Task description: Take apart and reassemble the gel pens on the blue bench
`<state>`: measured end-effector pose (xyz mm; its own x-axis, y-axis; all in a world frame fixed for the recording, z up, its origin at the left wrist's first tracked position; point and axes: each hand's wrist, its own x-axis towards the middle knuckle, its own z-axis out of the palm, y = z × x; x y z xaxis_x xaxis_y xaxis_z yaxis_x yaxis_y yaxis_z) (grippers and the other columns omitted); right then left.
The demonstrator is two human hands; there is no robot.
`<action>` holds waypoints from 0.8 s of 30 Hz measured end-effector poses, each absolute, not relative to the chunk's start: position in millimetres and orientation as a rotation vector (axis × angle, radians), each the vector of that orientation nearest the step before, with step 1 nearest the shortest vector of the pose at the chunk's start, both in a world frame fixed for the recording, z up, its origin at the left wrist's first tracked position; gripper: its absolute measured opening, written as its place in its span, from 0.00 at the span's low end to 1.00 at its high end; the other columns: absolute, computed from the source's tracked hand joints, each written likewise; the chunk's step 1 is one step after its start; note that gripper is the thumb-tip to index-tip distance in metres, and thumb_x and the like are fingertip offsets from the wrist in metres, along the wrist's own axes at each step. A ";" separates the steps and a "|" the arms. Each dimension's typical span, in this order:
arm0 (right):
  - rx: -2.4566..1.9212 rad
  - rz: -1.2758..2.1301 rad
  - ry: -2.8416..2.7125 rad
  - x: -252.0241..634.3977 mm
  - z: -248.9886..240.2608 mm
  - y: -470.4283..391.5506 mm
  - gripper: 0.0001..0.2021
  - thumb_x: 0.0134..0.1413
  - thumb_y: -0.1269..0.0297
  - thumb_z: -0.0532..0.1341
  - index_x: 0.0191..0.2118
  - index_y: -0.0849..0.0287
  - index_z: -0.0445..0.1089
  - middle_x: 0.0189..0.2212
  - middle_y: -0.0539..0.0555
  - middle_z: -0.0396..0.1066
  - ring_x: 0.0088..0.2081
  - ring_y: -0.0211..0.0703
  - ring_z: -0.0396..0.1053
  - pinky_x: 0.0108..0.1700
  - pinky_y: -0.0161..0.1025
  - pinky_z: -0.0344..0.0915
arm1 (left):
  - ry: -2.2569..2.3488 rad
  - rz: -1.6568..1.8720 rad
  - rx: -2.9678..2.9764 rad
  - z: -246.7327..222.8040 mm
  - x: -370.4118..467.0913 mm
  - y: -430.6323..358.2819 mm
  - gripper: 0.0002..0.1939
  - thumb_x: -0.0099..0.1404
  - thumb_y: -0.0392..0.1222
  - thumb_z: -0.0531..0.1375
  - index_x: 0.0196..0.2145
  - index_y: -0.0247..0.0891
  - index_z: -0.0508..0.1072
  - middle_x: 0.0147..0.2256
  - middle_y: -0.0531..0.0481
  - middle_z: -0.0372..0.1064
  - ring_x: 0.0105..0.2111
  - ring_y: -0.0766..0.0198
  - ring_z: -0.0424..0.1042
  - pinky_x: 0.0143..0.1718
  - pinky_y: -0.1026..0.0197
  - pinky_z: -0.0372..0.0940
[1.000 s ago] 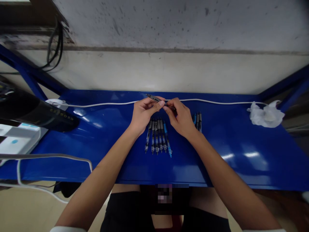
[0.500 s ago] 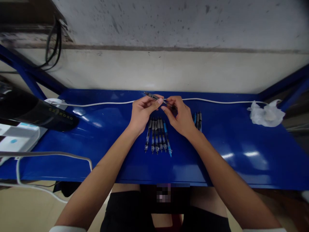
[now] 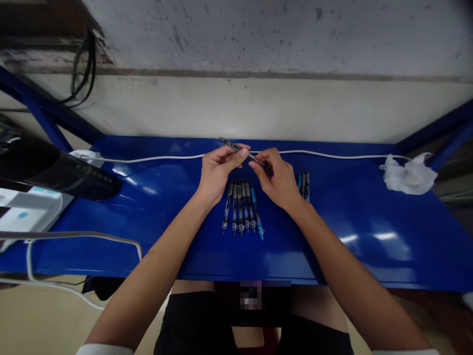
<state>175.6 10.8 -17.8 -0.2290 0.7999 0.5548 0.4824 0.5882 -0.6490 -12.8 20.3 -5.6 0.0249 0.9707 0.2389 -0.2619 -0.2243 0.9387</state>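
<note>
Between both hands a grey and clear pen (image 3: 233, 145) is held above the blue table, its tip pointing up and left. My left hand (image 3: 221, 170) pinches the grey grip part. The fingers of my right hand (image 3: 274, 175) close around the pen's other end, which they partly hide. Below the hands lies a row of pens (image 3: 240, 207), several with grey grips, and a blue pen (image 3: 256, 209) at the row's right end. Beside my right wrist, a second small group of pens (image 3: 303, 183), one blue and others grey, is partly covered by the arm.
A white cable (image 3: 332, 156) runs along the back of the blue table (image 3: 369, 207). A crumpled white plastic bag (image 3: 408, 173) sits at the right. On the left are a black cylinder (image 3: 84, 172), a white box (image 3: 25, 212) and a grey cable (image 3: 92, 235).
The clear rear part of the pen now shows more plainly between my hands, lined up with the grey grip. Both hands stay in nearly the same place.
</note>
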 end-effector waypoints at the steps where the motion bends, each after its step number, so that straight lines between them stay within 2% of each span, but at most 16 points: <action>1: -1.016 0.428 -1.885 175.8 -16.5 10.3 0.11 0.79 0.50 0.60 0.49 0.51 0.69 0.37 0.52 0.79 0.35 0.44 0.76 0.40 0.41 0.68 | 0.852 1.447 1.199 -5.5 -12.8 20.3 0.09 0.64 0.50 0.78 0.38 0.44 0.89 0.47 0.48 0.85 0.38 0.64 0.78 0.40 0.60 0.72; 5: -0.975 0.490 -1.904 176.4 -15.4 9.7 0.17 0.83 0.52 0.52 0.44 0.53 0.71 0.32 0.50 0.77 0.35 0.43 0.77 0.42 0.41 0.69 | 0.844 1.423 1.195 -5.2 -12.1 20.0 0.12 0.64 0.51 0.78 0.40 0.43 0.88 0.48 0.47 0.85 0.41 0.62 0.80 0.41 0.61 0.73; 7: -0.988 0.523 -1.885 175.5 -17.8 11.3 0.15 0.83 0.50 0.54 0.49 0.54 0.72 0.38 0.53 0.80 0.39 0.45 0.79 0.45 0.42 0.71 | 0.809 1.414 1.182 -4.2 -11.3 19.6 0.13 0.65 0.51 0.78 0.42 0.43 0.87 0.46 0.46 0.85 0.44 0.61 0.81 0.43 0.61 0.75; 9: -1.003 0.504 -1.868 173.6 -18.0 13.4 0.16 0.80 0.49 0.57 0.59 0.53 0.70 0.48 0.57 0.80 0.45 0.48 0.79 0.49 0.46 0.74 | 0.760 1.422 1.146 -2.1 -10.4 19.2 0.13 0.66 0.52 0.77 0.43 0.43 0.86 0.44 0.47 0.84 0.44 0.60 0.82 0.46 0.60 0.76; 11: -1.012 0.436 -1.838 171.1 -10.6 11.7 0.19 0.79 0.49 0.59 0.64 0.53 0.66 0.55 0.61 0.78 0.50 0.51 0.78 0.53 0.51 0.75 | 0.715 1.446 1.094 0.7 -10.1 19.1 0.14 0.68 0.53 0.75 0.44 0.43 0.85 0.40 0.49 0.81 0.41 0.61 0.82 0.46 0.59 0.77; 14: -1.029 0.342 -1.763 167.8 15.7 -14.6 0.17 0.78 0.55 0.59 0.65 0.52 0.67 0.56 0.62 0.76 0.52 0.52 0.77 0.55 0.54 0.75 | 0.698 1.489 1.056 4.9 -11.0 19.1 0.15 0.72 0.57 0.71 0.45 0.45 0.83 0.37 0.52 0.73 0.30 0.68 0.76 0.36 0.62 0.76; 16: -1.053 0.338 -1.723 166.2 30.9 -57.0 0.13 0.78 0.61 0.59 0.61 0.51 0.70 0.52 0.59 0.77 0.48 0.51 0.78 0.52 0.52 0.76 | 0.710 1.506 1.084 6.5 -11.9 18.3 0.15 0.76 0.59 0.67 0.46 0.46 0.82 0.36 0.52 0.68 0.23 0.72 0.67 0.24 0.64 0.67; 18: -1.082 0.345 -1.677 163.3 28.2 -117.5 0.09 0.76 0.66 0.60 0.55 0.50 0.73 0.44 0.56 0.79 0.44 0.49 0.78 0.46 0.49 0.76 | 0.729 1.504 1.153 6.9 -12.2 16.6 0.16 0.79 0.59 0.63 0.48 0.46 0.83 0.34 0.52 0.65 0.21 0.72 0.59 0.19 0.64 0.57; 20: -0.996 0.435 -1.661 156.7 -1.4 -186.1 0.07 0.77 0.65 0.59 0.51 0.50 0.75 0.35 0.52 0.77 0.35 0.48 0.77 0.38 0.45 0.74 | 0.766 1.494 1.259 5.7 -11.1 14.2 0.18 0.80 0.60 0.61 0.50 0.46 0.83 0.33 0.52 0.63 0.22 0.70 0.57 0.19 0.62 0.55; 22: -0.971 0.499 -1.535 145.9 -55.5 -249.5 0.10 0.80 0.59 0.56 0.47 0.51 0.75 0.27 0.48 0.72 0.25 0.44 0.71 0.30 0.41 0.69 | 0.811 1.493 1.375 2.7 -8.8 11.6 0.19 0.80 0.60 0.60 0.53 0.45 0.81 0.33 0.52 0.64 0.25 0.68 0.60 0.23 0.61 0.58; 24: -1.387 0.563 -1.420 133.8 -121.8 -297.4 0.10 0.78 0.56 0.59 0.51 0.51 0.75 0.38 0.56 0.80 0.35 0.51 0.79 0.37 0.45 0.74 | 0.821 1.496 1.457 -1.3 -5.9 9.4 0.18 0.81 0.59 0.61 0.56 0.45 0.76 0.33 0.52 0.67 0.28 0.66 0.64 0.26 0.61 0.60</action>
